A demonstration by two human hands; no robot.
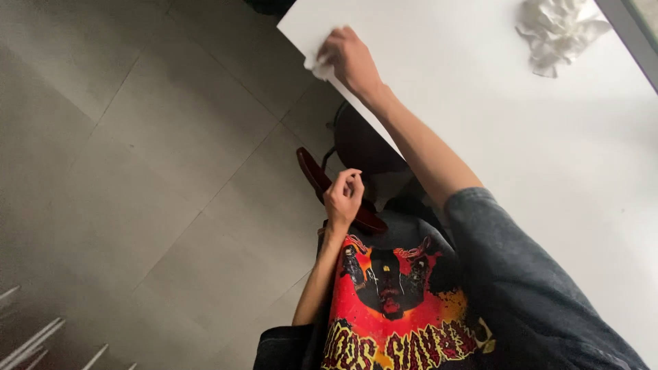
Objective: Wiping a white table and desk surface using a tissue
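Note:
My right hand [348, 58] presses a small white wad of tissue [319, 68] against the near edge of a white table [521, 144], close to its corner. My arm stretches out from a dark sleeve. My left hand [343, 195] hangs off the table in front of my chest, fingers curled in with the tips pinched together; nothing shows in it. It hovers over the dark red back of a chair [322, 181].
A crumpled white paper ball [558, 27] lies at the far right of the table near a window frame [634, 34]. Grey floor tiles [137, 171] spread to the left. Thin white rods [34, 339] show at the bottom left.

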